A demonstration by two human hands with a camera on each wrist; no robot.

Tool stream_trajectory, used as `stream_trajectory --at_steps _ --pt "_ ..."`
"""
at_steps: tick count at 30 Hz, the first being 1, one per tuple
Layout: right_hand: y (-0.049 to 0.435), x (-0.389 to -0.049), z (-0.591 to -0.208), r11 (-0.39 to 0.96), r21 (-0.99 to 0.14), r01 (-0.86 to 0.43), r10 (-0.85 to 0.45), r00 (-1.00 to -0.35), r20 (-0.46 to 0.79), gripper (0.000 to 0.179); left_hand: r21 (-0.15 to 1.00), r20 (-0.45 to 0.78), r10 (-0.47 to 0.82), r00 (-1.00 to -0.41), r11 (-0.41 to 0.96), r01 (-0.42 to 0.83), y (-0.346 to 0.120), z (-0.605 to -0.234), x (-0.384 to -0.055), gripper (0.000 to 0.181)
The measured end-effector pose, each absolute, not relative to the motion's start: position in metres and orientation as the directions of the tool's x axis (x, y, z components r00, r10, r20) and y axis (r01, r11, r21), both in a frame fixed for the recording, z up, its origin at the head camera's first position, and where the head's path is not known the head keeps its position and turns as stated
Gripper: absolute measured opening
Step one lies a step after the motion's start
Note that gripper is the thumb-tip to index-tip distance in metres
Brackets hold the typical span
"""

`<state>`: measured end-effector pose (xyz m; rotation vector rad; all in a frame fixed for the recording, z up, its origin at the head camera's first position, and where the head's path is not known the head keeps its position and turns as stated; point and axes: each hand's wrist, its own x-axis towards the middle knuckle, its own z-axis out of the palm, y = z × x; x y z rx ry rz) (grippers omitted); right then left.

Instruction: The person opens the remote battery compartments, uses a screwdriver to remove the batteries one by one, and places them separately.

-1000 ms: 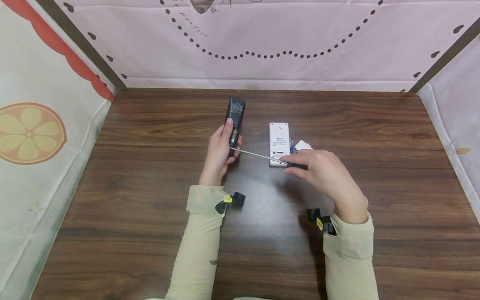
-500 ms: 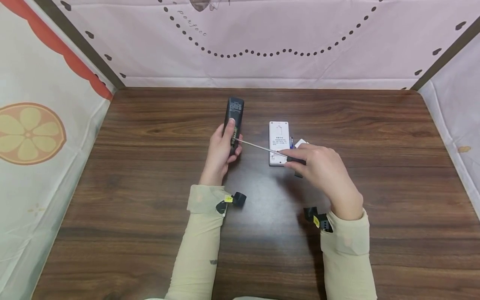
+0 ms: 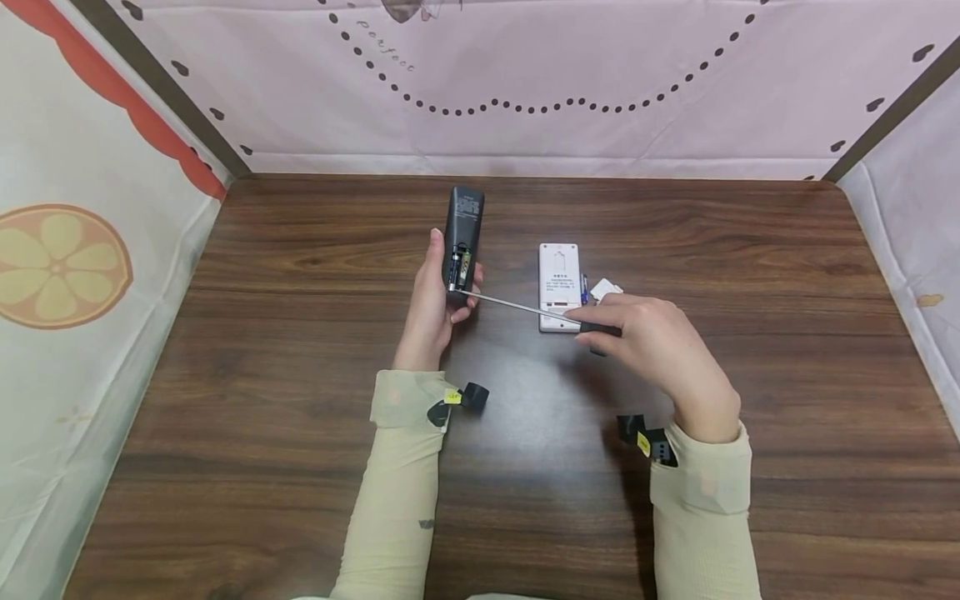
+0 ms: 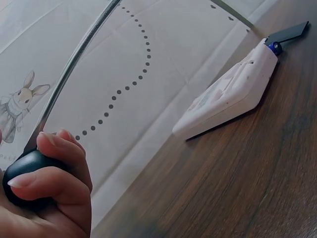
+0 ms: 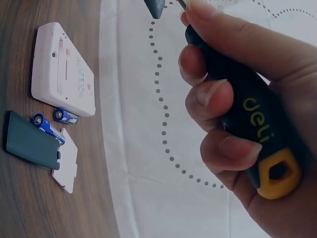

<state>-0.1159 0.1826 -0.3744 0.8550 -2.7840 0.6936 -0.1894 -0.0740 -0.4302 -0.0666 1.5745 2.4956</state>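
Note:
My left hand (image 3: 429,292) holds a black remote control (image 3: 467,218) upright, its back facing me, with the thumb along its left edge. The battery compartment is uncovered. A battery with a green-gold wrapper (image 3: 465,267) shows inside, next to a dark one with a silvery end. In my right hand (image 3: 660,346) is a screwdriver (image 3: 517,306); the right wrist view shows fingers curled round its dark handle (image 5: 247,99), which has a yellow end. The shaft reaches left, and its tip meets the compartment's lower end. Whether it touches the battery, I cannot tell.
A white remote control (image 3: 559,279) lies back-up on the wooden table (image 3: 300,467), right of the black one. Beside it are blue batteries (image 5: 44,126), a white battery cover (image 5: 67,161) and a dark battery cover (image 5: 29,141). Fabric walls (image 3: 525,50) border the table.
My left thumb has moved off the compartment to the remote's left edge, exposing the batteries. The screwdriver tip rose slightly, then came back down to the compartment's lower end.

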Motion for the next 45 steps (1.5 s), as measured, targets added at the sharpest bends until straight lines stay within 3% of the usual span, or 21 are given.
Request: stream_trajectory --at_steps 12,22,34,45 --pt "0.184 -0.115 -0.373 0.713 -0.392 -0.581 -0.509 -0.814 0.28 0.03 0.897 -0.128 0.123 -0.984 -0.408 -0.167 -0.074 -0.429 -0.188 0.057" --pt "0.177 -0.114 -0.371 0.738 -0.362 -0.57 -0.51 -0.822 0.253 0.03 0.97 -0.172 -0.045 -0.984 -0.184 -0.161 -0.072 -0.437 -0.19 0.051" --pt "0.176 -0.111 -0.368 0.747 -0.321 -0.582 -0.502 -0.81 0.303 0.029 0.983 -0.134 -0.07 -0.988 -0.133 -0.124 -0.069 -0.436 -0.191 0.049" --pt "0.171 -0.105 -0.361 0.805 -0.25 -0.537 -0.476 -0.838 0.267 0.031 0.979 -0.168 -0.07 -0.983 -0.129 -0.158 -0.066 -0.436 -0.189 0.05"
